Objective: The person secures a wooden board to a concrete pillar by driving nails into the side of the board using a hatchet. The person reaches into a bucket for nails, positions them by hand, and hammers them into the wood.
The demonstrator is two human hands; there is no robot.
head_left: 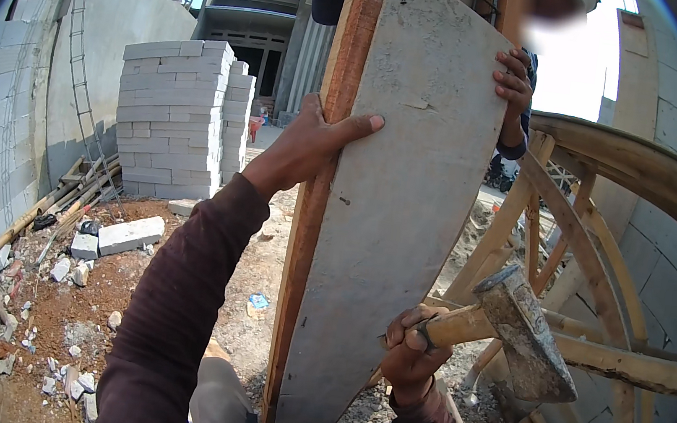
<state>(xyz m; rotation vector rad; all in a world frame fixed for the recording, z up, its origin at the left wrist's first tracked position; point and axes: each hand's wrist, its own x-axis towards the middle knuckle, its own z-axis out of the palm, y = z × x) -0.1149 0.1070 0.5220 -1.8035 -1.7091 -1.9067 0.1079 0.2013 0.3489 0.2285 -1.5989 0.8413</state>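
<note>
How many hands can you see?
3: your left hand at the grey board's left side, your right hand gripping the hatchet, and a co-worker's hand on the board's right edge. Another could be hidden behind it.

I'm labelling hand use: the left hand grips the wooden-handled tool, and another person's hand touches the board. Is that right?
Not quite: the head view shows the right hand gripping the wooden-handled tool; the left hand holds the board. Another person's hand does touch the board.
</note>
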